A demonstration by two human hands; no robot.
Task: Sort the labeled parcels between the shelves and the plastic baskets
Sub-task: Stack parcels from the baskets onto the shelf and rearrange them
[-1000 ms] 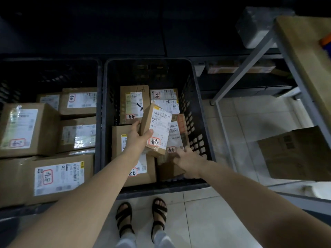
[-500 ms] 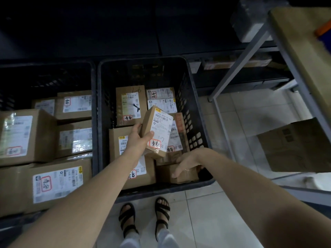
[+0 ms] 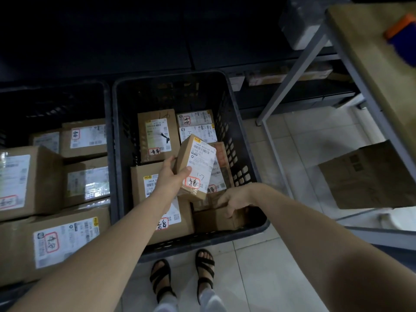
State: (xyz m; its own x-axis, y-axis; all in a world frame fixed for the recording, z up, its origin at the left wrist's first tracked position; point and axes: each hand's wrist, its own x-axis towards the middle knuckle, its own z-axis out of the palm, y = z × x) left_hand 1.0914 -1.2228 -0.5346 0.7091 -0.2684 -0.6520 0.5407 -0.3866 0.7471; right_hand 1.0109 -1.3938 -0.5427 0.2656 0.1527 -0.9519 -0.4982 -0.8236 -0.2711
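Parcel half beneath right hand

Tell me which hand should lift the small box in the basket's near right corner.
Right. The right hand has its fingers curled over the top edge of that small box, while the left hand holds a labeled parcel above the basket.

A pale tiled floor is carrying two dark plastic baskets side by side, the right basket sitting just beside the left basket. Labeled cardboard parcels are lying inside both. A metal shelf frame is standing on the floor by the right basket's far right corner, and sandaled feet are standing at its near edge.
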